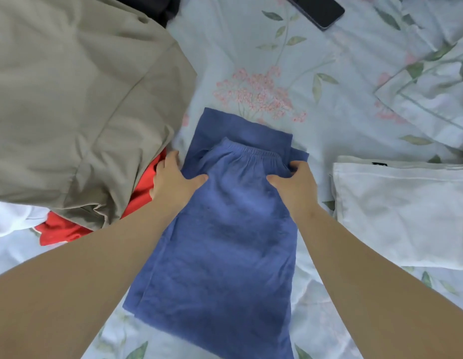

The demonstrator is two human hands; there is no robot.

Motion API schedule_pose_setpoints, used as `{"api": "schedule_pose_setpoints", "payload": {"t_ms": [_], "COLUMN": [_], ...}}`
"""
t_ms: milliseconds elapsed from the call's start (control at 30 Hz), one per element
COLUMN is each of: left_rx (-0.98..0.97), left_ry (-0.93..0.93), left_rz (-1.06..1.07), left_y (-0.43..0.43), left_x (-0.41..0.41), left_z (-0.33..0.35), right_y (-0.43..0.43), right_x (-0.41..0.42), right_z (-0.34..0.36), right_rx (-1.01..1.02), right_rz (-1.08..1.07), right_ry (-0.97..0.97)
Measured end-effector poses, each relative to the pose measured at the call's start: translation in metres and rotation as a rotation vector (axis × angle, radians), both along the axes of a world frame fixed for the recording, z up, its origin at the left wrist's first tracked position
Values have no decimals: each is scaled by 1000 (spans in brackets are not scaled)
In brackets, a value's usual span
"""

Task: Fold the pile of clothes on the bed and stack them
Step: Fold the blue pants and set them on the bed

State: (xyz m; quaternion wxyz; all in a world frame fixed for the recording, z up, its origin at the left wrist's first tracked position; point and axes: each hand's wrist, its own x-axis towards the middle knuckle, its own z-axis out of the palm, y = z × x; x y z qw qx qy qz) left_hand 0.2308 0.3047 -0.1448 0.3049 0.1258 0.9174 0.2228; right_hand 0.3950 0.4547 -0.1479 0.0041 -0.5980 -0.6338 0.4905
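**Head view.** A blue crinkled cotton garment with an elastic waistband [220, 229] lies lengthwise on the floral bedsheet [316, 60], its waistband end resting over a further blue layer; this fold appears half made. A folded white garment [396, 216] sits to the right, seemingly finished. At left, a large beige garment [77, 99] and a red garment [59, 231] lie unfolded. The left hand [173, 182] pinches the blue cloth's left edge, thumb on top. The right hand [295, 185] curls its fingers round the waistband's right end.

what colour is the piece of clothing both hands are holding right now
Blue, a plain medium blue garment with an elastic waistband, seen in the head view.
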Motion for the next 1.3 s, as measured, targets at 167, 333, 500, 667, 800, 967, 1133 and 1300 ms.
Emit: {"api": "schedule_pose_setpoints", "payload": {"t_ms": [167, 333, 500, 667, 800, 967, 1133, 1300], "left_rx": [76, 192, -23, 168, 105, 27, -41, 139], "left_ry": [-7, 49, 292, 559, 548, 435, 410, 428], "left_rz": [46, -95, -327, -818, -1162, -1445, -1627, -1517], "left_y": [5, 20, -7, -70, -124, -182, -201, -195], "left_x": [2, 13, 34, 69, 80, 78, 63, 61], "left_z": [2, 4, 4, 7, 0, -11, -9, -1], "right_y": [7, 5, -17, -100, -166, -227, -241, -237], "right_x": [-4, 21, 35, 67, 100, 131, 153, 162], "right_z": [-5, 10, 20, 29, 26, 17, 1, 1], "right_rx": [16, 158, 284, 472, 383, 396, 421, 527], "right_rz": [-40, -150, 69, 389, 551, 789, 978, 814], "right_ry": [68, 98, -225, -170, -129, -302, -356, -171]}}
